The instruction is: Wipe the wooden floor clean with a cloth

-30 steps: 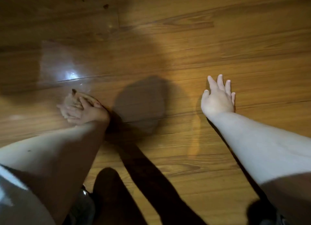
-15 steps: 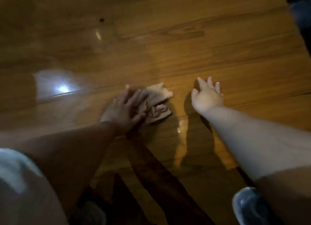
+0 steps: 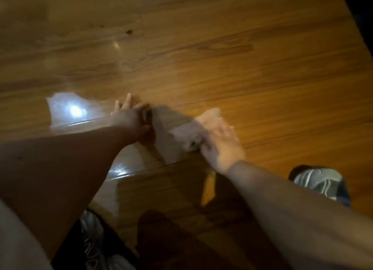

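A person crouches over a wooden plank floor (image 3: 262, 77), both bare arms stretched forward. The left hand (image 3: 129, 120) rests on the boards with fingers extended and holds nothing, just beside a bright patch of reflected light (image 3: 73, 110). The right hand (image 3: 221, 146) lies on top of a pale crumpled cloth (image 3: 182, 135), which sits on the floor between the two hands. Motion blur hides whether its fingers curl into the fabric. A grey sneaker (image 3: 321, 186) stands near the right forearm.
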`<move>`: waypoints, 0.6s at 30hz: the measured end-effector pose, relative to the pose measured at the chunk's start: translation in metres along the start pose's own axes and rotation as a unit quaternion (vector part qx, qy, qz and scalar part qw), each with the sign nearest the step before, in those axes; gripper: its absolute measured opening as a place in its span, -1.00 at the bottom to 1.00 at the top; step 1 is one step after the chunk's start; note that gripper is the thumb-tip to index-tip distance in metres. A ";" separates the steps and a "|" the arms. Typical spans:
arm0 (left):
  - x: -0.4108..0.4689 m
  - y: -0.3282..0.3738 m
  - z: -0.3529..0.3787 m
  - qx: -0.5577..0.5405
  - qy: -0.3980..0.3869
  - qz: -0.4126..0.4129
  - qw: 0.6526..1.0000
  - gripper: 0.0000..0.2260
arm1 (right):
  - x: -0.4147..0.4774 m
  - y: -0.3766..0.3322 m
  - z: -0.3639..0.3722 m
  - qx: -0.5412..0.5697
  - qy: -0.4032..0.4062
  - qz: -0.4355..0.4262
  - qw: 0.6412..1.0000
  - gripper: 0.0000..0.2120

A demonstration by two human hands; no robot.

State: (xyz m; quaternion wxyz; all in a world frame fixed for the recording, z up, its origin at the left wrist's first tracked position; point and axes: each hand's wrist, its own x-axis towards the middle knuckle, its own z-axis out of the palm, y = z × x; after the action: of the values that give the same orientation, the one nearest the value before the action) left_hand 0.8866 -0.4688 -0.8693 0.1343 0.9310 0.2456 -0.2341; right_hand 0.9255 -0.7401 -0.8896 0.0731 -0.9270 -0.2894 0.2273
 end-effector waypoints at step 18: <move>0.020 -0.059 -0.033 0.018 -0.014 -0.042 0.999 -0.29 | 0.094 -0.039 -0.033 0.014 -0.089 -0.115 0.989 -0.46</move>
State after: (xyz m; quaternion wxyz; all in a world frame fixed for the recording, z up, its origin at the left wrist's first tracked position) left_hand 0.8836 -0.3992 -0.8592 0.1113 0.9187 0.2782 -0.2572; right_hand 0.9901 -0.6547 -0.8857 0.0857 -0.8623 -0.3965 0.3030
